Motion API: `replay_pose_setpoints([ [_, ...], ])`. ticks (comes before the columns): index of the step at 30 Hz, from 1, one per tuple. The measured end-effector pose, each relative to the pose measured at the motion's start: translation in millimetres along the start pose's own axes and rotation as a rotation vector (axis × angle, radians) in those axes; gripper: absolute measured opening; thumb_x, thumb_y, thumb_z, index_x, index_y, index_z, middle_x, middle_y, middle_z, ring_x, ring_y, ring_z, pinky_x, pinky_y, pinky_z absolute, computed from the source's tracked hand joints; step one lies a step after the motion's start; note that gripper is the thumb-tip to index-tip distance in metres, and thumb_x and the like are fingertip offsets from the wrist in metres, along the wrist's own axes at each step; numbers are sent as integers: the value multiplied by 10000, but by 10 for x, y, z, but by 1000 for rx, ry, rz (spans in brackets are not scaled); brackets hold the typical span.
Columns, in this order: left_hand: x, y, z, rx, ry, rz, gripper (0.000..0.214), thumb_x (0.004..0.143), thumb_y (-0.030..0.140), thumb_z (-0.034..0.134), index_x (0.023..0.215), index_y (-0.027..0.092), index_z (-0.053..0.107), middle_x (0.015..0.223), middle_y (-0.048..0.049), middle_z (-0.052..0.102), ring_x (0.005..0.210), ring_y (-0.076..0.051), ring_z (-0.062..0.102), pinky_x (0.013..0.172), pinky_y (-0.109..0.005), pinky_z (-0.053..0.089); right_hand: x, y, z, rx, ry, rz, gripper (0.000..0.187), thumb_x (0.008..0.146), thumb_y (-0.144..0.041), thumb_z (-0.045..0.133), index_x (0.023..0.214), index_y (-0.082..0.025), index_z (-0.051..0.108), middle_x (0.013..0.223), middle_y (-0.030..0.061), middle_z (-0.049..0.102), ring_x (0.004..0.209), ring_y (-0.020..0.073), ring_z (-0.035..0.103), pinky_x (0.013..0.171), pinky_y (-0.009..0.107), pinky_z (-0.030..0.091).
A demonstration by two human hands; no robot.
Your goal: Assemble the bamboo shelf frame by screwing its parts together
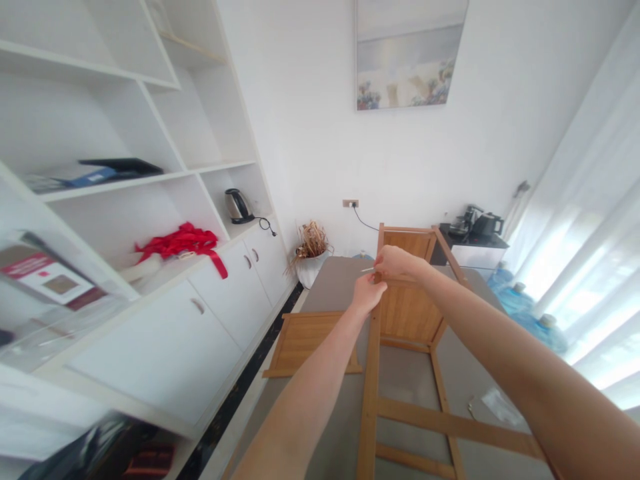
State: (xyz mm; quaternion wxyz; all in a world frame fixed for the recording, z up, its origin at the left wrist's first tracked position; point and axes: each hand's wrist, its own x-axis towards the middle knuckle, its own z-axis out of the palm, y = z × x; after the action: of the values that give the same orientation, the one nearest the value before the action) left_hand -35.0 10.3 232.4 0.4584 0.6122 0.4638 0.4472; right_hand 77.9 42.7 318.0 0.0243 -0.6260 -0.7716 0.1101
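Observation:
In the head view, my left hand [369, 292] is closed around the upright of a wooden furniture frame [371, 387], near a corner. My right hand [397, 261] is just above it, its fingers pinched on a thin silver rod [368, 270] that points left. The rod is too small to tell whether it is a hex key or a bolt. Slatted wooden panels [407, 310] fill the frame's far part. A separate wooden panel [307, 340] lies flat to the left of the frame, partly hidden by my left forearm.
The frame rests on a grey-topped table [337, 273]. A small clear plastic bag [501, 407] lies on the right. White shelves [223, 167] with a kettle [239, 206] and red ribbon [180, 241] line the left. Water jugs [547, 333] stand by the curtain; a planter [313, 267] is at the back.

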Motion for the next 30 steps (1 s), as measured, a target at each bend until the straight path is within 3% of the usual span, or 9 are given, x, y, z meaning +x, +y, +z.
replay_pose_setpoints([
  [5,6,-16,16,29,12,-21,240,641,147,564,842,121,693,850,-65,695,787,-202,605,674,-261,411,55,-36,62,-49,101,43,254,730,-163,527,907,-159,709,944,102,697,899,215,626,734,257,446],
  [9,9,-17,20,25,14,-27,247,637,142,568,848,123,693,850,-61,693,774,-191,599,671,-256,409,50,-32,101,-53,158,71,383,730,-151,524,1098,-166,630,1085,97,655,950,210,603,739,257,442],
  [15,9,-26,27,27,18,-44,226,637,153,569,824,118,692,797,-57,680,717,-175,587,630,-246,404,-85,3,82,-57,140,41,265,801,-178,458,884,-149,707,920,96,694,851,182,627,693,227,432],
  [21,15,-33,41,24,6,-5,241,636,136,564,842,119,689,861,-68,687,771,-190,601,679,-258,416,-142,-16,58,-75,163,73,218,770,-169,542,883,-209,724,1051,89,662,984,213,595,801,279,441],
  [25,18,-15,52,65,14,-3,212,635,149,573,814,124,684,844,-66,687,792,-204,600,691,-269,411,-149,-105,103,-75,188,136,223,772,-154,538,924,-158,700,1043,151,653,1008,264,590,822,352,449],
  [30,43,-17,80,77,-3,5,194,641,178,588,807,131,678,836,-53,689,808,-207,598,714,-276,409,-104,-150,168,-16,173,205,273,774,-158,531,1013,-113,655,1026,175,659,966,253,618,784,320,471],
])
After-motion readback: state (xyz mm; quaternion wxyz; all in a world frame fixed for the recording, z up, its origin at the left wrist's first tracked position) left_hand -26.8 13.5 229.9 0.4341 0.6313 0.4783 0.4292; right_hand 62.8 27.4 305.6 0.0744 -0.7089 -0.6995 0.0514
